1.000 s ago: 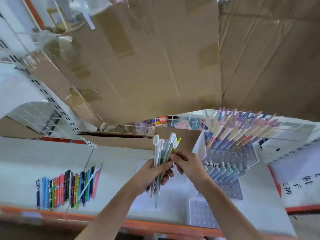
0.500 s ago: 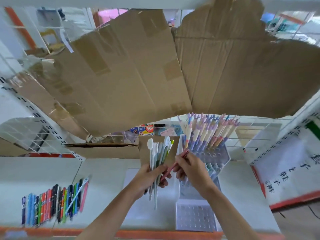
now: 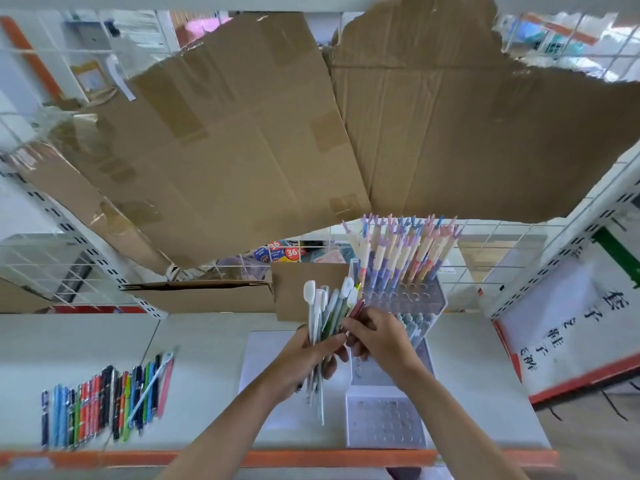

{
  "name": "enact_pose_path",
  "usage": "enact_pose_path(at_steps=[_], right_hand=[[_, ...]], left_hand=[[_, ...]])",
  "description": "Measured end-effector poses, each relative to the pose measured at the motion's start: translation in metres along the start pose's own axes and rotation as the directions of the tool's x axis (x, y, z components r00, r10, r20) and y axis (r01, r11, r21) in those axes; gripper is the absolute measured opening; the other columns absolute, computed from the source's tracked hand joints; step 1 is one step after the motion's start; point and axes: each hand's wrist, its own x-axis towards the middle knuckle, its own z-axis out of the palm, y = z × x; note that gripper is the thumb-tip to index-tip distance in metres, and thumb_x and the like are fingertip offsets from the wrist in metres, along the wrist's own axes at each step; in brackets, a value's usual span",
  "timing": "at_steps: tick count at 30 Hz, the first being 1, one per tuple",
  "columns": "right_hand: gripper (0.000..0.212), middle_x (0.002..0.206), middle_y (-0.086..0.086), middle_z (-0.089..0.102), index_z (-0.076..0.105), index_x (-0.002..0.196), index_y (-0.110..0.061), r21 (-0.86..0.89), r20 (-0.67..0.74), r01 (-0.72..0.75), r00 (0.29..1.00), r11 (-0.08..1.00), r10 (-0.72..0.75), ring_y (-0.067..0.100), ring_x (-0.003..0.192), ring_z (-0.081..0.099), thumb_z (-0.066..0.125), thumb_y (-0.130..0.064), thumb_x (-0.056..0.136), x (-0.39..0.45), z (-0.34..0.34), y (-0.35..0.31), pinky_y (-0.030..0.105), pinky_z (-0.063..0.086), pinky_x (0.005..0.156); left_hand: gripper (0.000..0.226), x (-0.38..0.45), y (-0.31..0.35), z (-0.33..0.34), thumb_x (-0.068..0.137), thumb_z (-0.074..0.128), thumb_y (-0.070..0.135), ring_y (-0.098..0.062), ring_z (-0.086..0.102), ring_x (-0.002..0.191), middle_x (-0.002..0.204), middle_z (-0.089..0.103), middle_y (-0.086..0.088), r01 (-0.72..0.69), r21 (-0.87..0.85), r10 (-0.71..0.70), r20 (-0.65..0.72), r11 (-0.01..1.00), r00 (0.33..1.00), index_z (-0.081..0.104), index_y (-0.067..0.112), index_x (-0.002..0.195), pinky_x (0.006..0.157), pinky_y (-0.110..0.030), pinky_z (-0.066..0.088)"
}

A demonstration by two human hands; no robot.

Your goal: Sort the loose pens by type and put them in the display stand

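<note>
A bundle of loose pens is held upright in the left hand, whose grip is curled round the shafts just in front of the display stand. A single reddish pen is pinched in the grip of the right hand, right beside the bundle's upper half. The step in hand is judged to be the picking of one pen out of the bundle, ahead of its placing. For the next move, the reddish pen would need to be drawn clear of the others, turned tip-down and lowered into a free hole of a tier that suits its type; the back tier is filled with pastel pens, while the front tray shows open holes. A second lot, a row of coloured pens, lies on the white surface well apart to the left, not yet sorted.

The middle tiers of the stand are largely covered by the right hand. Whether the reddish pen is already free of the bundle cannot be told. The row on the left is blurred, so its types are hard to make out.
</note>
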Motion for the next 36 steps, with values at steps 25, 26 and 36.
enact_pose_path(at_steps=[25, 26, 36], right_hand=[[0.018, 0.064, 0.012, 0.065, 0.059, 0.079, 0.004, 0.16, 0.099, -0.115, 0.99, 0.98, 0.1, 0.018, 0.051, 0.06, 0.058, -0.008, 0.092, -0.021, -0.024, 0.002, 0.025, 0.05, 0.05], [0.019, 0.066, 0.014, 0.065, 0.058, 0.077, 0.004, 0.157, 0.088, -0.107, 0.992, 0.982, 0.094, 0.02, 0.053, 0.061, 0.056, -0.006, 0.092, -0.022, -0.029, 0.003, 0.026, 0.051, 0.051], [0.02, 0.069, 0.013, 0.061, 0.049, 0.079, 0.001, -0.369, -0.322, -0.041, 0.943, 0.928, -0.087, 0.015, 0.054, 0.059, 0.048, -0.009, 0.097, -0.025, -0.095, 0.047, 0.035, 0.051, 0.062]], left_hand=[[0.006, -0.005, -0.002, 0.026, 0.093, 0.058, 0.015, -0.001, 0.047, 0.05, 0.053, 0.053, 0.013, -0.146, 0.033, 0.149, -0.081, 0.989, 0.986, 0.061, 0.015, 0.088, 0.05, -0.011, 0.034], [0.004, -0.003, -0.003, 0.028, 0.092, 0.059, 0.013, -0.002, 0.048, 0.052, 0.054, 0.054, 0.013, -0.131, 0.036, 0.135, -0.112, 0.991, 0.985, 0.061, 0.013, 0.088, 0.049, -0.011, 0.035], [0.014, 0.0, -0.009, 0.031, 0.088, 0.064, 0.01, -0.01, 0.047, 0.05, 0.055, 0.054, 0.0, -0.113, 0.01, 0.113, -0.208, 0.994, 0.972, 0.059, 0.004, 0.076, 0.051, -0.02, 0.037]])
